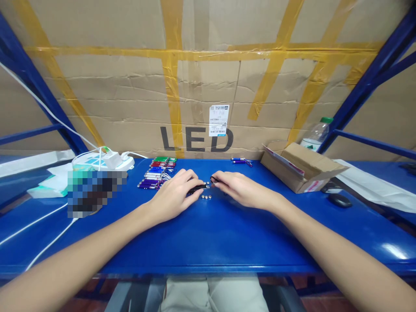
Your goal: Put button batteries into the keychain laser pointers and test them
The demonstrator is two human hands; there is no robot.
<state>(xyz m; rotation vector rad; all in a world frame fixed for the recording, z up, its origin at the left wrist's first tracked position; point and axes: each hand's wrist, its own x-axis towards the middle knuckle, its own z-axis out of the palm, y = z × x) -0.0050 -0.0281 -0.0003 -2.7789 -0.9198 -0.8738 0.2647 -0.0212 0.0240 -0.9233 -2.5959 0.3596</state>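
My left hand (175,193) is closed around a slim black keychain flashlight tube (196,189), its end pointing right and most of it hidden by the fingers. My right hand (238,187) pinches a black cord loop (213,179) just across a small gap from the left fingertips. Small silver button cells (206,197) lie on the blue table (208,234) below that gap, with more silver pieces between the hands. Rows of small keychain flashlights (152,175) in green, red, blue, silver and purple lie beside my left hand.
Two blue keychain flashlights (238,160) lie at the back. On the right are an opened cardboard box (303,167), a bottle (316,132) and a black computer mouse (339,200). A white power strip (121,162), cables and a blurred-out object (94,193) occupy the left. Large cardboard (130,99) stands behind.
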